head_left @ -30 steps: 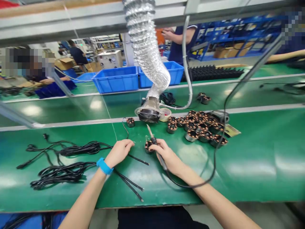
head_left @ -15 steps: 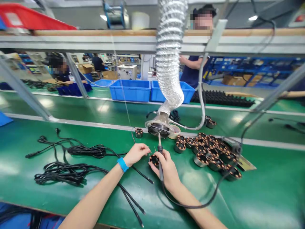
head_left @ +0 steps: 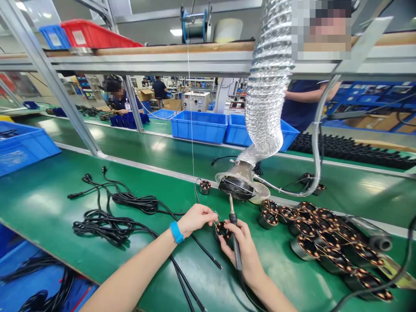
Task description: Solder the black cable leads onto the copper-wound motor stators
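My left hand (head_left: 195, 220), with a blue band at the wrist, pinches a thin wire (head_left: 217, 213) by the copper-wound motor stator (head_left: 222, 231). My right hand (head_left: 246, 251) is closed round a soldering iron (head_left: 238, 255), tip pointing up and away from me. Its thumb and fingers also rest against that stator and steady it on the green bench. Just beyond the iron's tip hangs a round fume extractor head (head_left: 236, 186). A single stator (head_left: 205, 186) stands behind my left hand. More stators (head_left: 305, 247) are grouped to the right.
Black cables (head_left: 100, 227) lie coiled on the left, their ends running under my left forearm. A silver duct (head_left: 268, 86) comes down to the extractor. Blue bins (head_left: 199, 126) stand across the bench, another blue bin (head_left: 22, 147) at far left. A co-worker (head_left: 302, 104) stands opposite.
The view has swung left, so the bench contents appear farther right and a blue bin shows at far left. Both hands remain at the stator, the right still holding the iron.
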`<action>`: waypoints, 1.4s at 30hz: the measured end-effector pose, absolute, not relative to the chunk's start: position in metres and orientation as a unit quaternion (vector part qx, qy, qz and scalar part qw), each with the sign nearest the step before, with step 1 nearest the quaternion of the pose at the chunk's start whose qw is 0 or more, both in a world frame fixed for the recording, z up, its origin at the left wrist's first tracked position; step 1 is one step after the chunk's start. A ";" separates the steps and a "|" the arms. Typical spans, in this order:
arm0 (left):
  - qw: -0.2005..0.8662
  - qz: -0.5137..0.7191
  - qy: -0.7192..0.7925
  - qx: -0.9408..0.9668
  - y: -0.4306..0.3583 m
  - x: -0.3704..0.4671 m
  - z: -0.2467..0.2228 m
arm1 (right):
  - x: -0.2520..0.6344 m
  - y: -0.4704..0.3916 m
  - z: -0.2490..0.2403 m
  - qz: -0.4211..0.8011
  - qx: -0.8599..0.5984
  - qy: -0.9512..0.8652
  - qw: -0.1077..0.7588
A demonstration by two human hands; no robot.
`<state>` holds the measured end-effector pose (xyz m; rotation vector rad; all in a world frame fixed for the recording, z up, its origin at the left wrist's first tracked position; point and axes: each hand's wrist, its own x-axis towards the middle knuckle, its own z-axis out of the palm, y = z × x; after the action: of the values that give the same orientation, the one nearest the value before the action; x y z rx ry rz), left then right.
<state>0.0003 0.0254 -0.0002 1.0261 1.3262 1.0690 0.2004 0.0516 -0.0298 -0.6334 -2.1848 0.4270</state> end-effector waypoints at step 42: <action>0.564 0.320 0.585 0.487 0.013 -0.011 0.016 | 0.208 0.058 -0.032 0.287 -0.207 -0.844 0.403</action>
<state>-0.0108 0.0133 0.0159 1.1471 1.3774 0.7529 0.2079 0.0579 -0.0318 -0.5226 -2.1330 0.7244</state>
